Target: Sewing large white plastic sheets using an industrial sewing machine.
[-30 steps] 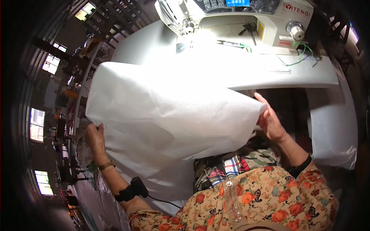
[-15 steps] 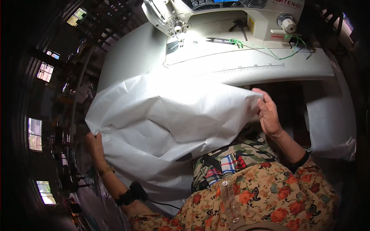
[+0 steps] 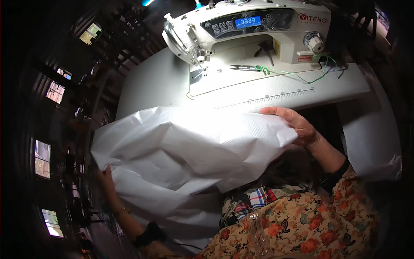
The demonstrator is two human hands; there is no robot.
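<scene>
A large white woven plastic sheet point(image 3: 172, 151) spreads in folds between my hands, over my lap and against the front of the sewing table. At its left edge my left hand point(image 3: 105, 176) pinches the material, the fingers partly behind the fold. My right hand point(image 3: 297, 125) grips the right end, its fingers reaching along the far edge; some of them are hidden by the sheet. Beyond it stands a white sewing machine point(image 3: 258, 32) with a lit display. Its needle and presser foot point(image 3: 205, 71) are apart from the sheet.
Thread snips point(image 3: 246, 67) with a green cord point(image 3: 310, 81) lie on the machine bed. A small dark tool point(image 3: 265, 51) rests behind them. More white sheeting point(image 3: 371, 134) hangs at the table's right. A ruler scale point(image 3: 276, 96) runs along the table front.
My right hand has shifted its hold, its fingers now reaching left along the sheet's far edge. The sheet's right end has dropped and folded. More of the machine shows as the view tilts.
</scene>
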